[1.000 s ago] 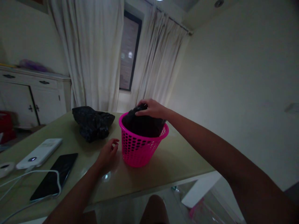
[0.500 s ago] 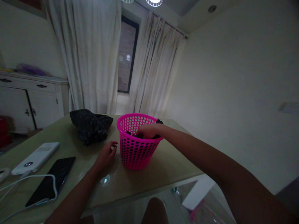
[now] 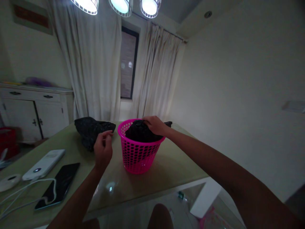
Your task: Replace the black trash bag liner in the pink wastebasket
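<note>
A pink perforated plastic basket (image 3: pixel 140 159) stands upright on the table. Black plastic bag (image 3: pixel 143 132) bulges up inside it, level with the rim, and one end pokes over the right side. My right hand (image 3: pixel 154 124) is closed on the top of this bag; its fingertips are partly hidden in the folds. To the left of the basket, my left hand (image 3: pixel 103 149) is raised above the table with fingers loosely bent and apart, nothing visible in them. Behind it lies a second crumpled black plastic bag (image 3: pixel 89 130), which the hand overlaps in view.
On the table's left side lie a white power bank (image 3: pixel 45 163), a black phone (image 3: pixel 60 184), a white cable (image 3: pixel 53 190) and a roll of tape (image 3: pixel 9 182). A white cabinet (image 3: pixel 52 106) stands at the back left. Curtains (image 3: pixel 95 63) hang behind the table.
My right hand has risen from inside the basket, pulling the black bag up with it. My left hand has lifted off the table and moved slightly left. The view has tilted up.
</note>
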The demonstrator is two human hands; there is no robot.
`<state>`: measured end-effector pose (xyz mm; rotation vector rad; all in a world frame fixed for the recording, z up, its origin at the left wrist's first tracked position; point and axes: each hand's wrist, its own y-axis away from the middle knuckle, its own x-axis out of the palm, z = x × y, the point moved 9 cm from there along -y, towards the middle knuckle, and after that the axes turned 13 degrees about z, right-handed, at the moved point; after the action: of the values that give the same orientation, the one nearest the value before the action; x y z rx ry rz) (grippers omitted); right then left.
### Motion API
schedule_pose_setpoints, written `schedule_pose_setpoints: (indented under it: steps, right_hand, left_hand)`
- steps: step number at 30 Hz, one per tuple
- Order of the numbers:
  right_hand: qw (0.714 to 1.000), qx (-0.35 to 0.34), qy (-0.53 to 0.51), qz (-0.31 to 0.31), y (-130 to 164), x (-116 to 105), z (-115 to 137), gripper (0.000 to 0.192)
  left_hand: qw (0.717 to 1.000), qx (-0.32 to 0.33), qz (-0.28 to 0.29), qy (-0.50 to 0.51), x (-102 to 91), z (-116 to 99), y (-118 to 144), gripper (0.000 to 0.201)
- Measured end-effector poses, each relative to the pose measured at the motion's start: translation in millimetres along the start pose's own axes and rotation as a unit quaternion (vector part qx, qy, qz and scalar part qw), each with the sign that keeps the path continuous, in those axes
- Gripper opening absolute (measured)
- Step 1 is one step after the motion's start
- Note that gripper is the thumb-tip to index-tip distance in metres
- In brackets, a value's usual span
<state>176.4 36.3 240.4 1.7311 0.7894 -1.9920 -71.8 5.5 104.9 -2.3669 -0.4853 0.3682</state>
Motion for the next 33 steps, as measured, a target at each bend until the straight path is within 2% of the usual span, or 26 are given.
schedule_pose_setpoints:
  steps: [2, 4, 6, 8, 12, 14, 17, 18, 20, 23, 27, 29, 31, 33]
  right_hand:
    - [0.998, -0.041, -0.038, -0.026, 0, -1, 6, 0.031]
    - [0.994, -0.077, -0.069, -0.043, -1, -2, 13, 0.033]
    - [0.992, -0.089, -0.08, -0.045, -3, -2, 17, 0.034]
    - [0.995, -0.068, -0.069, -0.023, -3, 2, 15, 0.034]
    - [0.999, 0.024, -0.011, 0.04, 2, 14, -2, 0.033]
    - [0.999, 0.044, -0.007, 0.018, 7, 11, -6, 0.032]
    - [0.998, -0.039, -0.031, -0.033, 12, 1, 14, 0.045]
    - [0.996, -0.073, -0.03, -0.031, 13, -1, 24, 0.048]
    - [0.996, -0.093, -0.003, -0.004, 13, -1, 35, 0.041]
    - [0.998, -0.023, 0.056, 0.009, 14, -8, 26, 0.034]
    - [0.992, 0.094, 0.081, 0.0, 25, -16, -12, 0.034]
    - [0.992, 0.113, 0.06, -0.012, 31, -15, -23, 0.032]
    - [0.996, 0.065, 0.023, -0.05, 34, -16, -17, 0.033]
    - [0.996, -0.042, -0.007, -0.08, 35, -18, 6, 0.05]
  left_hand:
    - [0.995, 0.058, 0.068, -0.047, 9.0, -54, -24, 0.042]
    - [0.973, 0.068, 0.192, -0.11, 30.9, -86, -46, 0.042]
    - [0.941, 0.047, 0.297, -0.156, 48.9, -93, -58, 0.038]
    - [0.928, 0.027, 0.337, -0.158, 53.4, -88, -65, 0.033]
    - [0.946, 0.027, 0.304, -0.112, 41.3, -79, -69, 0.023]
    - [0.953, 0.032, 0.286, -0.089, 37.8, -79, -67, 0.025]
    - [0.956, 0.034, 0.286, -0.058, 42.8, -85, -62, 0.032]
    - [0.952, 0.038, 0.299, -0.053, 47.7, -88, -60, 0.036]
    - [0.941, 0.047, 0.33, -0.063, 58.1, -94, -54, 0.045]
    - [0.929, 0.053, 0.345, -0.122, 63.7, -97, -49, 0.044]
    - [0.934, 0.045, 0.309, -0.174, 53.2, -95, -54, 0.042]
    - [0.937, 0.04, 0.299, -0.174, 50.4, -95, -57, 0.04]
    - [0.937, 0.04, 0.302, -0.169, 53.5, -97, -57, 0.03]
    - [0.938, 0.046, 0.307, -0.156, 60.0, -99, -57, 0.02]
